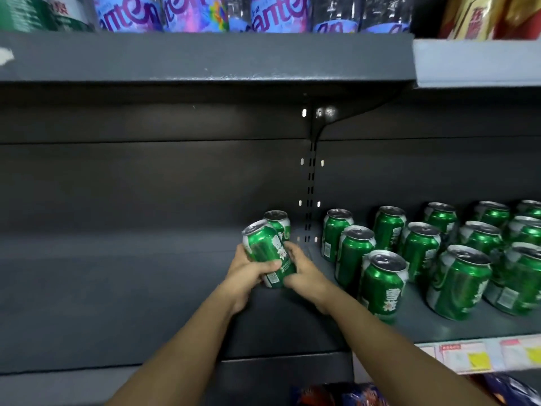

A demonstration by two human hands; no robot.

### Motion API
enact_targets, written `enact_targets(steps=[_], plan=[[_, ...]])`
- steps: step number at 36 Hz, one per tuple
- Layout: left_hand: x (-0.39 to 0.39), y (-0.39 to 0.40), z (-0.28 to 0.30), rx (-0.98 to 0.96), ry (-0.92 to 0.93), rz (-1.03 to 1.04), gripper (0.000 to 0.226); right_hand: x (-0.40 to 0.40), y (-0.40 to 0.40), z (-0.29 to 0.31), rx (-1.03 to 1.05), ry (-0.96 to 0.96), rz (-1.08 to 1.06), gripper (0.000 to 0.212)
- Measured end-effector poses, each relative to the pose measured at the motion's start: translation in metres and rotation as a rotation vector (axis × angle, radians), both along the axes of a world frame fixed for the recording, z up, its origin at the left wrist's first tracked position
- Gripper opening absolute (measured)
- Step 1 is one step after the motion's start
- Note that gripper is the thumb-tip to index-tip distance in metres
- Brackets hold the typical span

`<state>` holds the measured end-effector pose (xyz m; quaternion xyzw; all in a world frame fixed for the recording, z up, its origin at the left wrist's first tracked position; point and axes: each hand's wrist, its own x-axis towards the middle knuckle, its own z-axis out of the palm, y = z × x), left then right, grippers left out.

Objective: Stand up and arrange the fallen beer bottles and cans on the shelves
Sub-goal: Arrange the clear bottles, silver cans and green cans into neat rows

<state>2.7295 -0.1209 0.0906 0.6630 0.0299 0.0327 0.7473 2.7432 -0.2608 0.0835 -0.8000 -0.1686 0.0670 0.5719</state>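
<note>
Hands meet at frame centre: left hand (248, 273) and right hand (304, 273) wrap fingers around a tilted green can (268, 256). Upright cans (383, 285) crowd the shelf (117, 303) at right.

Little can be read here. The clear plastic bottles with purple-and-blue labels (131, 13) on the top shelf show large purple letters, cut off at the frame edge, that look like "ante". The green aluminium cans (383, 285), the gold and red boxes (480, 19) and the yellow-and-pink shelf-edge price tags (468, 357) carry print too blurred to read.
</note>
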Motion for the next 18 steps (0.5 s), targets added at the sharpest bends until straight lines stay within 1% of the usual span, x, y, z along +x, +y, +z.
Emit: enact_targets(steps=[2,4,5,7,9,10,12,13,16,18], plan=[[-0.001,0.003,0.006,0.000,0.013,-0.115,0.059,-0.008,-0.008,-0.004,0.036,0.024,0.034,0.071],[-0.003,0.004,0.010,0.050,0.013,-0.176,0.056,-0.013,-0.010,-0.007,0.104,0.053,0.032,0.063],[-0.004,0.004,0.011,0.069,0.012,-0.197,0.056,-0.016,-0.010,-0.008,0.128,0.055,0.009,0.058],[-0.006,0.002,0.008,0.089,0.016,-0.230,0.061,-0.019,-0.008,-0.011,0.103,0.040,-0.091,0.052],[-0.010,-0.003,0.004,0.120,0.018,-0.240,0.063,-0.020,-0.008,-0.015,-0.028,-0.036,-0.208,0.058],[-0.013,-0.006,0.003,0.151,0.016,-0.235,0.063,-0.020,-0.008,-0.017,-0.139,-0.085,-0.259,0.062],[-0.021,-0.016,0.003,0.218,-0.001,-0.186,0.060,-0.023,-0.010,-0.020,-0.332,-0.141,-0.336,0.070],[-0.023,-0.021,0.003,0.245,-0.017,-0.150,0.059,-0.024,-0.010,-0.021,-0.391,-0.161,-0.368,0.073],[-0.023,-0.031,0.002,0.281,-0.076,-0.068,0.055,-0.025,-0.010,-0.024,-0.459,-0.197,-0.423,0.082],[-0.021,-0.032,0.001,0.274,-0.106,-0.050,0.052,-0.024,-0.009,-0.024,-0.474,-0.204,-0.438,0.083]])
